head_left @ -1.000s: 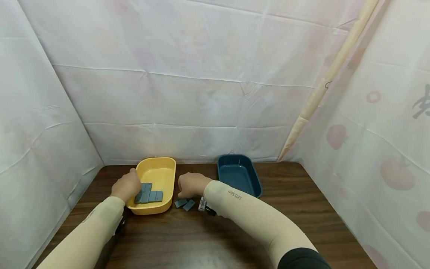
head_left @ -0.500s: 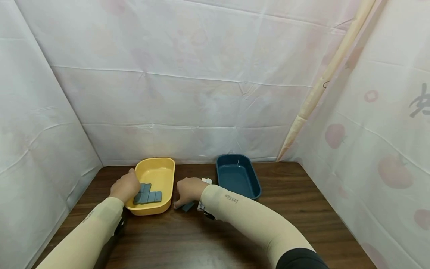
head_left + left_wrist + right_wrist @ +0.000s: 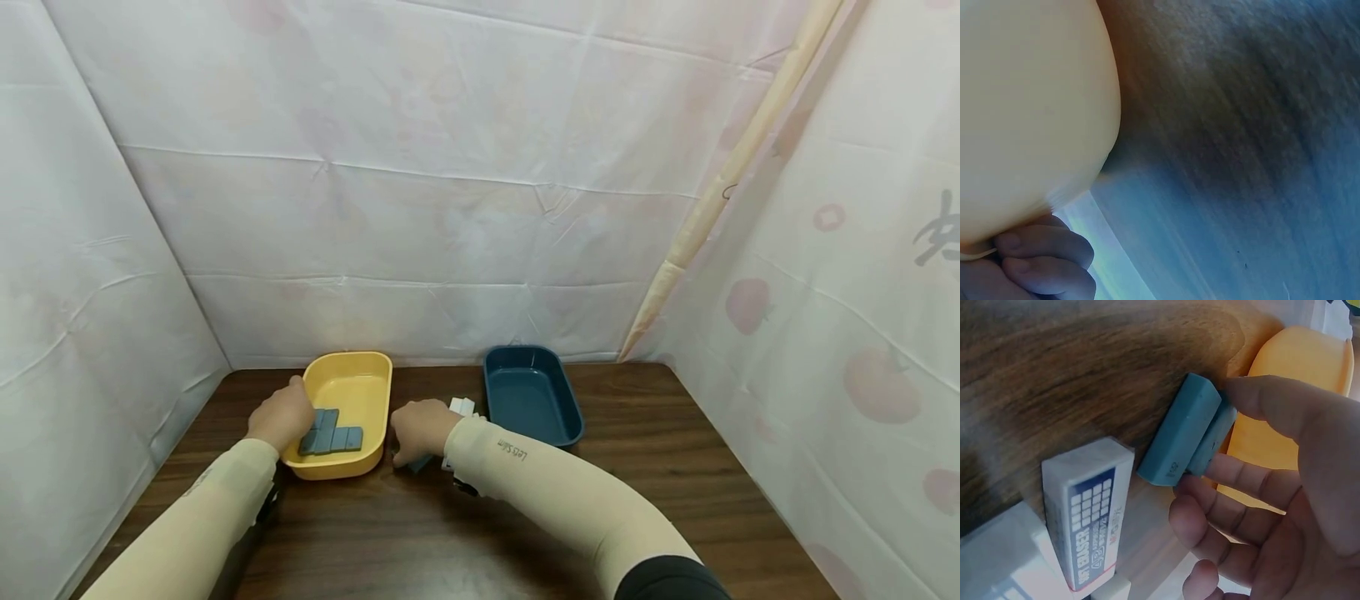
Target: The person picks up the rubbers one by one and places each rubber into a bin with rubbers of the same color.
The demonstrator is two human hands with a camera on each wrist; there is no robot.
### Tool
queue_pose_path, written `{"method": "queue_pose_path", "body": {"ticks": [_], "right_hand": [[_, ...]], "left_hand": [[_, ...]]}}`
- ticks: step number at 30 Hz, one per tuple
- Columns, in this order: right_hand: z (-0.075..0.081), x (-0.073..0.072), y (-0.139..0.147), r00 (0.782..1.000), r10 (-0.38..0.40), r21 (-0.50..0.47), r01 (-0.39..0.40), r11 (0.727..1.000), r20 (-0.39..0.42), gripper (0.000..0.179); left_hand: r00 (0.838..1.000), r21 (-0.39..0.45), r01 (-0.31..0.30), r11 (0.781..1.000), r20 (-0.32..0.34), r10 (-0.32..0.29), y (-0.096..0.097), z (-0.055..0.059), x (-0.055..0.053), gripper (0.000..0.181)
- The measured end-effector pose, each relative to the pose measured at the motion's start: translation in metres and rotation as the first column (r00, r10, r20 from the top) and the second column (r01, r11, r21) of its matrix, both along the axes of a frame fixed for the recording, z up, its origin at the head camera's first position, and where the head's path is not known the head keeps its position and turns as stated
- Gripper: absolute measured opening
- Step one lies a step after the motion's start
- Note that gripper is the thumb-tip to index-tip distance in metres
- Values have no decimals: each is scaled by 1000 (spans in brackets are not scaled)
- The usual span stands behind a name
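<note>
While the left hand (image 3: 281, 414) grips the yellow tray (image 3: 363, 392) by its left rim, fingers curled under the edge, the right hand (image 3: 422, 429), just right of that tray, pinches a blue-green block (image 3: 1216, 440) between thumb and fingertips, parted only as far as its ends; seen from the right wrist, the block's long axis slants from lower left to upper right, one long side towards the tray; a second blue-green block (image 3: 1182, 431) lies alongside, nearly parallel, on the side away from the tray; farther out from the tray are a labelled eraser (image 3: 1088, 512) and a white block (image 3: 1007, 562), partly hidden from above by the cream sleeve (image 3: 570, 492); inside the tray, front left, grey-blue tiles (image 3: 330, 433) lie flat; well right of it stands a dark blue tray (image 3: 528, 396); beneath is a wood-grain table (image 3: 360, 533); behind the yellow tray hangs a pale, creased sheet (image 3: 450, 225).
</note>
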State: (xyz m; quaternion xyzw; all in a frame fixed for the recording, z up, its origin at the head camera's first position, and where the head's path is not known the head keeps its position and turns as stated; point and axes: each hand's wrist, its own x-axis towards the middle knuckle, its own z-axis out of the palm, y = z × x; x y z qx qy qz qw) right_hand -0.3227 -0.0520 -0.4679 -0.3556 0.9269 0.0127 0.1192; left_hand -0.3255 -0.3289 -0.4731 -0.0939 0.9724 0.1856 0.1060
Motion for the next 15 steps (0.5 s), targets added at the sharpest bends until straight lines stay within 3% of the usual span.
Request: {"method": "queue_pose_path", "body": {"ticks": [6,15], "right_hand": [[1,-2,0,994,34,32,-31,999,-103,18],[3,-3,5,986,65,30,-61,998,-153,19]], "left_hand": [[1000,-8,0,1000,-8,-1,0,0,1,54],[1000,-4,-2,1000,-15,2,1,-2,2,55]]}}
